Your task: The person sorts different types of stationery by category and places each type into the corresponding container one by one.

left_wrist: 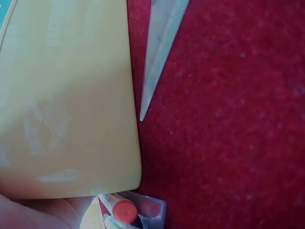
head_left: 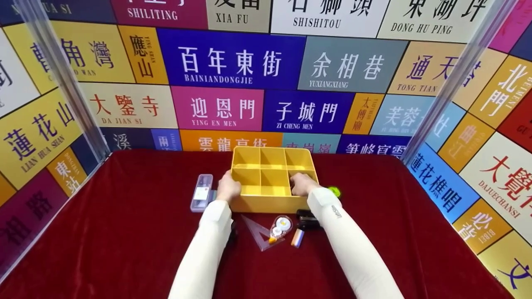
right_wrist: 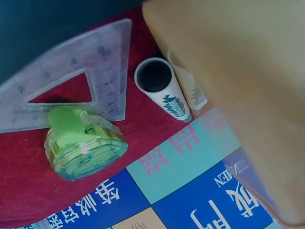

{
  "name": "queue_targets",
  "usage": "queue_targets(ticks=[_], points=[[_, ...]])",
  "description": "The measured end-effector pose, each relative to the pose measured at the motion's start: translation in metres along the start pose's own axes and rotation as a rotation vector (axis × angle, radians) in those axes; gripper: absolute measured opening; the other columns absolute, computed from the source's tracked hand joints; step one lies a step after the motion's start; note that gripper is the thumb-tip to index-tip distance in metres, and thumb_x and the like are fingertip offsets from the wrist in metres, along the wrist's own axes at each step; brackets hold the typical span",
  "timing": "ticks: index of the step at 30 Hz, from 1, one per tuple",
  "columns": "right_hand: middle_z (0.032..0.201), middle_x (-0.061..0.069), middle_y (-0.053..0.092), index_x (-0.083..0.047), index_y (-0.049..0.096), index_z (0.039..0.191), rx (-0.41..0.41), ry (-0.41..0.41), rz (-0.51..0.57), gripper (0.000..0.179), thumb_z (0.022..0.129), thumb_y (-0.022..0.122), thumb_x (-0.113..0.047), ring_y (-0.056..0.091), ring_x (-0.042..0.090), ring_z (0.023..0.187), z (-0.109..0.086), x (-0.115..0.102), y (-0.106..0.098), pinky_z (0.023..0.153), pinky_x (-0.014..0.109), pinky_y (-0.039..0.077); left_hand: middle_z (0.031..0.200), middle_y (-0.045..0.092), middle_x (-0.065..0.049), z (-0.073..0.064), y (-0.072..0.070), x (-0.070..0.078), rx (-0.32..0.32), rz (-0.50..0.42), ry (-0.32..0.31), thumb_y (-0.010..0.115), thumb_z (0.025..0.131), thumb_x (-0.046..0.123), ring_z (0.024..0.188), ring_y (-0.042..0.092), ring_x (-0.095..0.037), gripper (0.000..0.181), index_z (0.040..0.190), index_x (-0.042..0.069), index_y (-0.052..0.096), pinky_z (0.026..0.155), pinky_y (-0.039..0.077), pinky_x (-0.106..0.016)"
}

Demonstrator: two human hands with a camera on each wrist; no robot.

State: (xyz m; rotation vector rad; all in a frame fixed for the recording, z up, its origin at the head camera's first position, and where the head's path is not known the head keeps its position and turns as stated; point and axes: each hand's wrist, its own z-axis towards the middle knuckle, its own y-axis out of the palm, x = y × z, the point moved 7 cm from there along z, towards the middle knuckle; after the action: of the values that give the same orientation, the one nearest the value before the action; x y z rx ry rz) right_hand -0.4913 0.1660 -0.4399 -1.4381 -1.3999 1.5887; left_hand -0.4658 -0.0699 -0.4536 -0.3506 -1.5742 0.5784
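Observation:
A yellow organizer box (head_left: 270,203) with several compartments stands on the red cloth. At its left wall, my left hand (head_left: 229,187) grips the side; in the left wrist view part of that hand (left_wrist: 38,212) shows under the box wall (left_wrist: 71,119). My right hand (head_left: 302,184) holds the right wall, some of its fingers inside the front right compartment. The right wrist view shows the box side (right_wrist: 228,71) but no clear part of the hand. The compartments that I can see into look bare.
In front lie a clear set square (head_left: 254,232), correction tape (head_left: 282,224), an eraser (head_left: 297,238) and a black object (head_left: 305,224). Left is a clear case (head_left: 202,193). Right are a green item (right_wrist: 86,143), another set square (right_wrist: 105,71) and a white tube (right_wrist: 167,98). Printed walls surround the table.

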Motion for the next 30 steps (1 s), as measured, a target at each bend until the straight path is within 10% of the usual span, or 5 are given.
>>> queue_targets(ticks=[18,30], points=[[0.095,0.012,0.07,0.003,0.071,0.101,-0.068,0.015,-0.014,0.026,0.077,0.068,-0.006,0.05,0.019,0.074,-0.011,-0.008,-0.018,0.063,0.028,0.043,0.14,0.057,-0.026,0.002,-0.001,0.002,0.003,-0.018,0.01,0.047,0.09,0.001,0.131,0.055,-0.041,0.057,0.147,-0.001,0.043,0.113,0.043,-0.048],[0.109,0.015,0.073,-0.001,0.073,0.102,0.011,0.014,0.041,0.03,0.078,0.077,-0.018,0.061,0.025,0.093,-0.019,-0.009,-0.032,0.091,0.043,0.054,0.143,0.055,-0.025,0.002,-0.001,-0.002,-0.002,-0.014,0.0,0.046,0.09,0.0,0.133,0.053,-0.039,0.059,0.149,0.0,0.042,0.115,0.041,-0.046]])
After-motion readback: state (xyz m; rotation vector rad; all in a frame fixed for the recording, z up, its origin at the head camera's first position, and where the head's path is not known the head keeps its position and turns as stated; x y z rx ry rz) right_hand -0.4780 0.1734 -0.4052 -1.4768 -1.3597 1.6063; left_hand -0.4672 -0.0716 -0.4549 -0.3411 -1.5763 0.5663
